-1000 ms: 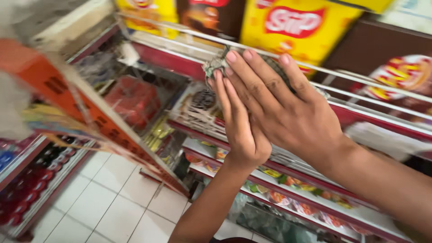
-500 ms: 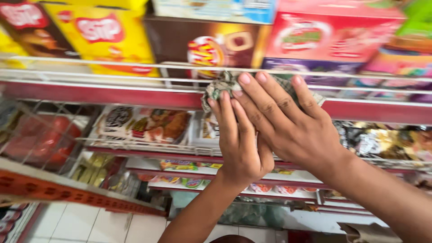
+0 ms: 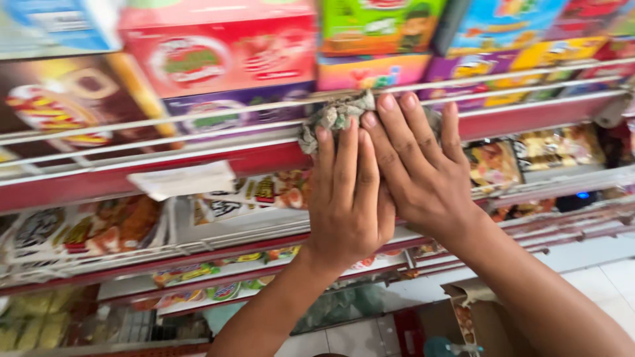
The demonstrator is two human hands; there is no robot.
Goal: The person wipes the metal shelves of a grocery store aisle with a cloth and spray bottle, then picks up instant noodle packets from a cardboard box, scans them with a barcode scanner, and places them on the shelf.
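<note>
A crumpled grey-green rag (image 3: 336, 118) is sitting against the red shelf edge (image 3: 218, 165) and the white wire rail (image 3: 165, 122), just under the boxes. Both hands are pressing flat on it. The left hand (image 3: 345, 198) is lying with straight fingers over the lower part of the rag, and the right hand (image 3: 423, 178) is crossing over it from the right, fingertips reaching the top of the rag. Neither hand is curling into a fist; they are pushing on the rag with open palms, so it is pinned and not gripped. Right above are a red box (image 3: 218, 49), a green box (image 3: 380, 26) and a purple box (image 3: 241, 106). A white tag (image 3: 180, 180) is hanging on the shelf edge to the left. Snack bags (image 3: 92, 228) are lying on the lower shelf. I think the rag could slip out and drop if the hands are pushing too lightly, because nothing is holding it from below. A hard push upward could also bump the boxes or knock the tag loose.
</note>
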